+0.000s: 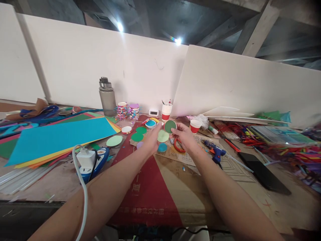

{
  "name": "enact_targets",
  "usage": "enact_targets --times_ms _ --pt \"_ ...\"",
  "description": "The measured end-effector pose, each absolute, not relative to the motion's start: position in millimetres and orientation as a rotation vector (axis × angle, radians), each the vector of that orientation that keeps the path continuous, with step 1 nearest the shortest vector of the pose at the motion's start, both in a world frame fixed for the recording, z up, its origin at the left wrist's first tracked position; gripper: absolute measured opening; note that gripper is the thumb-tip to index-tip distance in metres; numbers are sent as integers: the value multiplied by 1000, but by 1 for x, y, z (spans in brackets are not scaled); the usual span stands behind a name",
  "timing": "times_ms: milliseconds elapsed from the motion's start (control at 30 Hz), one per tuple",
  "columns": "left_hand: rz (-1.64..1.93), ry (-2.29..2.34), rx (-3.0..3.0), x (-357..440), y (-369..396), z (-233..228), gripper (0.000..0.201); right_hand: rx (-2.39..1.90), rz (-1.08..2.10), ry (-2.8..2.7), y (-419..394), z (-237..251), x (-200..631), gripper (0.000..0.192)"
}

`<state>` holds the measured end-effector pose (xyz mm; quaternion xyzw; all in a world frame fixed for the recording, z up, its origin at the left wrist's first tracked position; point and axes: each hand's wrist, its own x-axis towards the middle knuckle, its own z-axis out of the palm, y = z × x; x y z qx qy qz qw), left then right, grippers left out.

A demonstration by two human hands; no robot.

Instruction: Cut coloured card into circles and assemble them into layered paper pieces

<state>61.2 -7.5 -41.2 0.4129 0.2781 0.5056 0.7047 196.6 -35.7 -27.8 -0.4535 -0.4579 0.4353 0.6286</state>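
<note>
Forearms lead to right hand point(184, 135) — pinching dark-green, red-rimmed disc point(170, 126).

1. Looks like a makeshift craft workshop — bare beams overhead, plain white boards behind the cluttered worktable point(62, 180).
2. Coloured paper sheets point(57, 137) left of the glue gun point(216, 152), paper cups point(166, 111) behind it.

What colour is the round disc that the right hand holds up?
The disc is dark green with a pale rim, seen in the head view.
</note>
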Motion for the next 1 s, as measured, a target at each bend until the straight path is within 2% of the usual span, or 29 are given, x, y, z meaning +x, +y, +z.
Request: enact_targets --times_ms 200,367,500,700,833,1000 --pt "858 560 858 56 -8 -34 44 -1057 947 -1111 -33 -31 197 34" --pt "789 473 890 54 -10 -33 50 -1052 906 -1087 -31 -33 195 34" --pt "910 500 966 54 -8 -33 47 -997 917 -1053 -31 -33 194 40" --pt "1438 700 1533 45 -14 -22 29 -913 1133 -793 -29 -38 184 37" --pt "1344 629 1914 42 -19 -21 43 -905 1247 -838 -26 -41 175 48" --pt "1332 677 1799 46 -18 -23 33 -927 1311 -928 -28 -43 176 51"
